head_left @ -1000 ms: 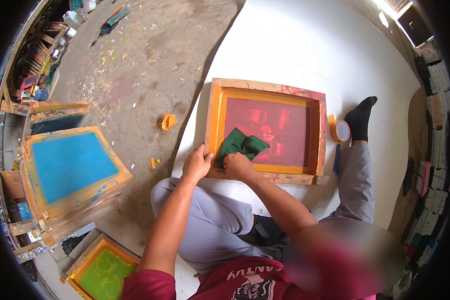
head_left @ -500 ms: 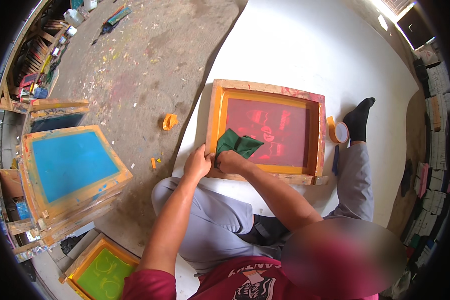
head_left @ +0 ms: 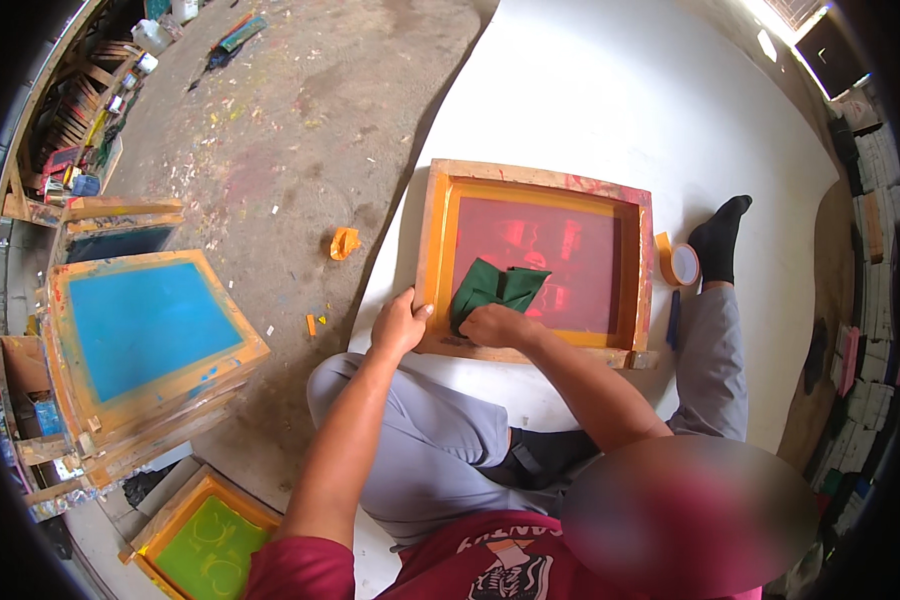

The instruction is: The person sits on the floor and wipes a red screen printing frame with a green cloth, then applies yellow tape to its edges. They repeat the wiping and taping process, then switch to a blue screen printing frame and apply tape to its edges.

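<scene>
A wooden-framed printing screen (head_left: 642, 240) with a dark red mesh and orange tape round its inner edge lies on a white sheet in front of me. My left hand (head_left: 400, 324) grips the frame's near left corner, thumb on top. In my right hand (head_left: 498, 326) is a bunched dark green cloth (head_left: 500, 285), pressed on the near left part of the mesh. The fingertips of that hand are partly hidden by the cloth. Lighter red shapes show in the mesh beyond it.
A roll of orange tape (head_left: 682, 264) and a blue strip-like tool (head_left: 674, 318) lie between the screen and my socked foot (head_left: 718, 240). Crumpled orange tape (head_left: 344, 243) is on the concrete floor. Left stand a blue screen (head_left: 155, 325) and a green screen (head_left: 205, 550).
My right hand has slid the green cloth to the right over the mesh, away from the left edge. My left hand remains at the frame corner.
</scene>
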Demonstrator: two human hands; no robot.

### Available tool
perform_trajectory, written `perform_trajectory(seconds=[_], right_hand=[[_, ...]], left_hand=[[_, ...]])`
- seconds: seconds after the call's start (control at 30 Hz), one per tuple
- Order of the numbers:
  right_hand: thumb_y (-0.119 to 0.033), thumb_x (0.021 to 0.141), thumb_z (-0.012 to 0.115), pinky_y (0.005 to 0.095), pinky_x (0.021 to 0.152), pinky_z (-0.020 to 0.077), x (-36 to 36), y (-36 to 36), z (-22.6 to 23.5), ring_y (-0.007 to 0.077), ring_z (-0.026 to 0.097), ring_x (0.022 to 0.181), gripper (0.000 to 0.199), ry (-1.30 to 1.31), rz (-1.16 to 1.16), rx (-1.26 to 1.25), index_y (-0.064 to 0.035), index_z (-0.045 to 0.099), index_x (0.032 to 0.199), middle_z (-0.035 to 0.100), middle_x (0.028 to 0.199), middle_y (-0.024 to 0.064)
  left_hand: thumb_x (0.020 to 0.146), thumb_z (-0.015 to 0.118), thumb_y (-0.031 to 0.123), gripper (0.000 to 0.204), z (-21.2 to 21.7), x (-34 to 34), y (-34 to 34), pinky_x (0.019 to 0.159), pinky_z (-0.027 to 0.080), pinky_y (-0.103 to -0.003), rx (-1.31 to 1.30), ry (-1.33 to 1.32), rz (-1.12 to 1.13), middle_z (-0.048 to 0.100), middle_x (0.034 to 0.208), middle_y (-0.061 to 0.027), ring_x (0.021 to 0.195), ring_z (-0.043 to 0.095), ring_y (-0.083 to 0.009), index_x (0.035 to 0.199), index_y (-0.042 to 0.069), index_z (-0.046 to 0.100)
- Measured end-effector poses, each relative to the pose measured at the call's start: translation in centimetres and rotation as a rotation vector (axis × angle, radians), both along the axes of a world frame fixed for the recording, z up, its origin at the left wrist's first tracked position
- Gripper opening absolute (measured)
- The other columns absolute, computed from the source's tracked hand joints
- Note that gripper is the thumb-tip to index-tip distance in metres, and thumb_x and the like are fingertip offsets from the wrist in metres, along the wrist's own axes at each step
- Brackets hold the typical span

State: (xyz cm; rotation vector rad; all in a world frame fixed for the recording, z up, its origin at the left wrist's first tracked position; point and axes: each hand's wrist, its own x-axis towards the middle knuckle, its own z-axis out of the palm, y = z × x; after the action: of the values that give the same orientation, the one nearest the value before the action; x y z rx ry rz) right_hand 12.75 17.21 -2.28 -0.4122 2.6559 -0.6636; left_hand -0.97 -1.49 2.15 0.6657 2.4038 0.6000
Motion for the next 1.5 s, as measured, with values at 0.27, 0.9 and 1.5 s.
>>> perform_trajectory(seconds=[0.27,0.9,1.5], right_hand=[[-0.025,0.096,0.054,0.0459,0.091,0.0522,-0.7,-4.7,3.5,0.0276,0.063,0.104,0.029,0.096,-0.288,-0.12,-0.0049,0.075,0.092,0.071,0.093,0.0091],[-0.027,0.104,0.062,0.0431,0.054,0.0546,16.8,7.8,1.0,0.0292,0.069,0.066,0.022,0.353,-0.409,0.176,-0.0086,0.071,0.097,0.066,0.071,0.0093],[-0.04,0.071,0.092,0.0449,0.09,0.0596,18.7,10.6,5.9,0.0337,0.076,0.103,0.064,-0.443,-0.421,0.489,-0.0019,0.063,0.114,0.076,0.106,0.0144]], left_hand=[[0.098,0.072,0.033,0.055,1.9,-0.1,0.6,0.101,0.052,-0.049,-0.053,-0.089,0.004,0.068,0.128,-0.0309,0.121,0.066,-0.0448,0.136,-0.006,0.062],[0.099,0.072,0.036,0.064,2.6,0.1,0.8,0.11,0.05,-0.045,-0.094,-0.088,0.011,0.065,0.138,-0.0301,0.13,0.064,-0.0406,0.144,-0.007,0.058],[0.1,0.07,0.039,0.047,-0.3,0.3,-0.2,0.097,0.054,-0.052,-0.064,0.11,-0.005,0.074,0.119,-0.0238,0.113,0.069,-0.0441,0.13,0.003,0.068]])
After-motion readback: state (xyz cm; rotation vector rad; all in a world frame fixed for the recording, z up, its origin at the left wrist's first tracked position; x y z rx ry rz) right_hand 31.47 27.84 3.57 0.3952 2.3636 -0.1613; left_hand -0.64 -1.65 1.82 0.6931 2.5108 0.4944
